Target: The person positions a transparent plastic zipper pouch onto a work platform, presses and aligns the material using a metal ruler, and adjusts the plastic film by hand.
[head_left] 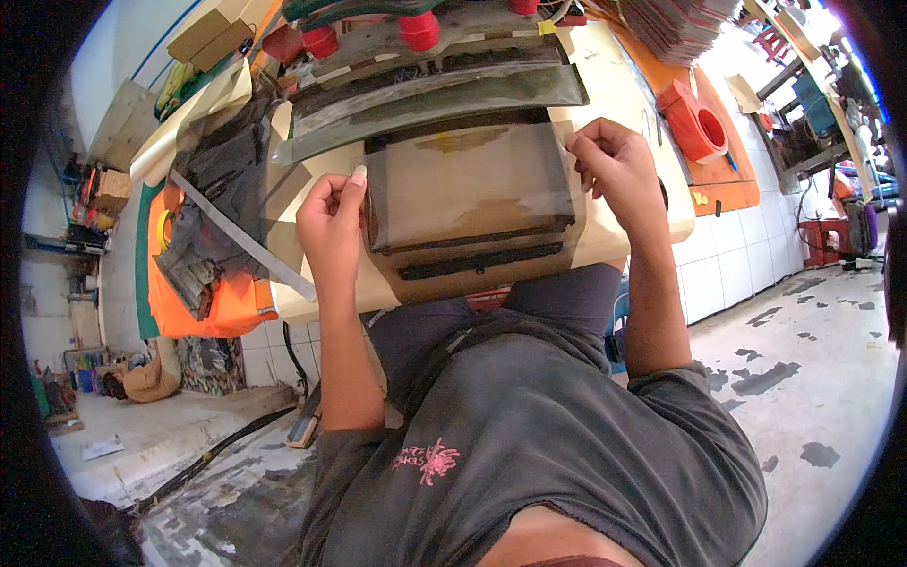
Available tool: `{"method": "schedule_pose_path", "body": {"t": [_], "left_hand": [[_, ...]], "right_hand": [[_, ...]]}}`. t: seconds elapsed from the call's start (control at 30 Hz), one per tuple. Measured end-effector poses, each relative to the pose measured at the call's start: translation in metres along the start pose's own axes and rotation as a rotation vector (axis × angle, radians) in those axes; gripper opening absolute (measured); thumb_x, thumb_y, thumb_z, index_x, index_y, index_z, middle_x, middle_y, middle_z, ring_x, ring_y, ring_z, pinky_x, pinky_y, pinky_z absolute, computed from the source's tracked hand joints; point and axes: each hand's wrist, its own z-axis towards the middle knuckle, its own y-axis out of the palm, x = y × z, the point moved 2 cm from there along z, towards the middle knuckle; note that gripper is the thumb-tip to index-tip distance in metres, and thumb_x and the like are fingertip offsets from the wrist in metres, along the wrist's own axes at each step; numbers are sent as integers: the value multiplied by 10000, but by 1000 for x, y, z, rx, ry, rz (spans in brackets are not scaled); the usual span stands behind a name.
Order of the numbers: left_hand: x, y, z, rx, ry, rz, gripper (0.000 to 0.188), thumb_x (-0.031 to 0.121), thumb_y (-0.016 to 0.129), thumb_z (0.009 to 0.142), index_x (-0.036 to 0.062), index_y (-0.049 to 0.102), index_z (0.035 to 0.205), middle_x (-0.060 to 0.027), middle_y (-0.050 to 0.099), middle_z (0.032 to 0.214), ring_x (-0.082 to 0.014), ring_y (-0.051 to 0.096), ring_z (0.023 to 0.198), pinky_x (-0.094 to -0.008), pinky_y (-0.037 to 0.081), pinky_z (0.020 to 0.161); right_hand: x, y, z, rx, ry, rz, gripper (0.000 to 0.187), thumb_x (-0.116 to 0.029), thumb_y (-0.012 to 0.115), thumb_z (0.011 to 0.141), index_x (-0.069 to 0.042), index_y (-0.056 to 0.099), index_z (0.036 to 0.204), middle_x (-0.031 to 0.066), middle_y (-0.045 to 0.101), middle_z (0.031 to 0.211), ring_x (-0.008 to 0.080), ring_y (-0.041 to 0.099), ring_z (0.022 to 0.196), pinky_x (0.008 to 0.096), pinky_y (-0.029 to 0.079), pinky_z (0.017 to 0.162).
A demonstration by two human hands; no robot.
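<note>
In front of me is a smoky see-through plastic sheet (472,180) with black bands along its edges, over a cream-covered table. My left hand (331,217) is closed at the sheet's left edge, thumb pointing up. At the upper right corner, my right hand (614,170) pinches the sheet's margin between thumb and curled fingers. Below the sheet's near edge runs a black strip (480,261). Just beyond it lies a long dark green translucent strip (435,111), crossing the table from left to right. How far the sheet lifts off the surface is hard to tell.
Dark film scraps (213,246) and a grey flat strip (241,231) lie left on orange material (227,307). A red tape dispenser (693,121) stands right on an orange board (732,184). Red clamp-like parts (419,31) line the far side. Another person (151,378) is low at left.
</note>
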Motion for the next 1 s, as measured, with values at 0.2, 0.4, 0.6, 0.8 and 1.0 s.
{"method": "schedule_pose_path", "body": {"t": [0.2, 0.4, 0.6, 0.8, 1.0], "left_hand": [[-12, 2, 18, -63, -24, 6, 286, 251, 725, 950, 61, 616, 766, 88, 435, 648, -29, 350, 578, -236, 251, 526], [-17, 7, 29, -53, -85, -70, 282, 259, 731, 945, 65, 625, 770, 86, 461, 670, -21, 372, 616, -221, 265, 551], [-29, 10, 42, -53, -17, -126, 235, 243, 730, 943, 41, 674, 837, 69, 539, 713, -34, 425, 619, -222, 319, 564], [-31, 17, 45, -18, -108, -323, 188, 199, 728, 933, 12, 720, 941, 31, 642, 821, -55, 525, 704, -215, 393, 653], [-37, 21, 50, -7, -158, -369, 196, 177, 713, 929, 1, 732, 1013, -5, 690, 939, -88, 592, 839, -228, 441, 793]], "right_hand": [[26, 3, 30, 1, -60, 30, 181, -213, 668, 919, -38, 667, 875, -51, 534, 678, 34, 429, 567, 212, 328, 522], [34, 6, 42, -49, -28, 143, 169, -229, 681, 933, -65, 669, 890, -76, 506, 709, 39, 411, 622, 211, 309, 556], [29, 10, 48, -33, 102, 191, 195, -243, 715, 925, -63, 660, 873, -72, 498, 705, 51, 396, 616, 226, 302, 554], [40, 15, 60, -51, 33, 323, 207, -234, 730, 915, -56, 639, 860, -59, 509, 697, 54, 409, 606, 238, 299, 543], [52, 17, 65, -31, 31, 384, 264, -271, 708, 904, -8, 703, 914, -24, 552, 718, 84, 436, 628, 270, 321, 575]]}}
